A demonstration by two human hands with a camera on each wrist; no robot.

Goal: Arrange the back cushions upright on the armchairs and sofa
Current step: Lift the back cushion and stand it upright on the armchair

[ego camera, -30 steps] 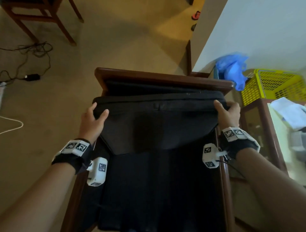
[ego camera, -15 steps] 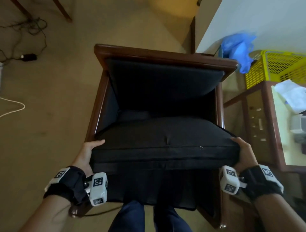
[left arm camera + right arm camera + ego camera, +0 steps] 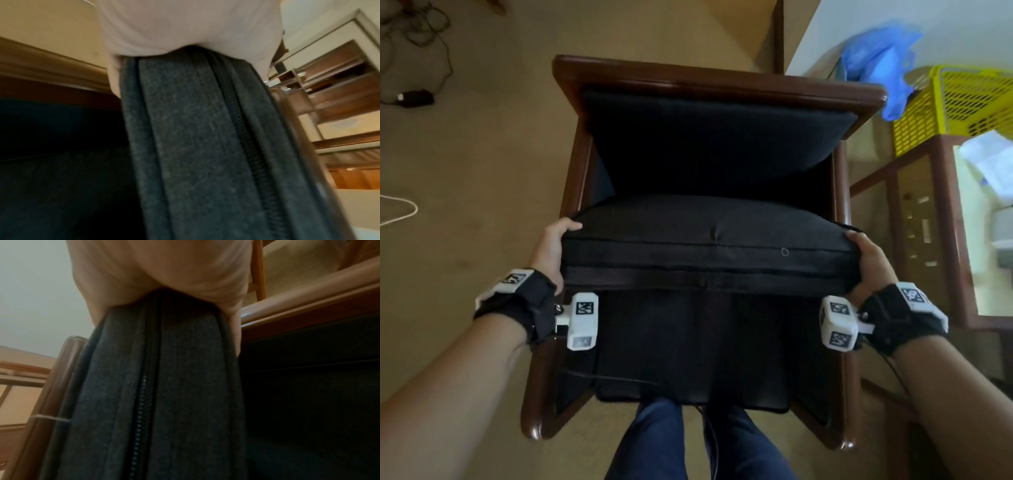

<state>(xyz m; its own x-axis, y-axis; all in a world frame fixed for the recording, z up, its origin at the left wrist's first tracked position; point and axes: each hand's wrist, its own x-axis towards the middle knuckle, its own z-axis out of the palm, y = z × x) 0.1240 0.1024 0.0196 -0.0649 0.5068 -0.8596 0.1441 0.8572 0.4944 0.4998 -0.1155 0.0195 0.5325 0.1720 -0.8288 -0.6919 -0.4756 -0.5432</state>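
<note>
Both hands, left hand (image 3: 553,248) and right hand (image 3: 869,262), grip the dark cushion (image 3: 709,243) above the armchair (image 3: 715,82).

Head view looking steeply down over armchair (image 3: 571,178), both wrist views pressed close along the shared cushion (image 3: 709,240) edge
</note>
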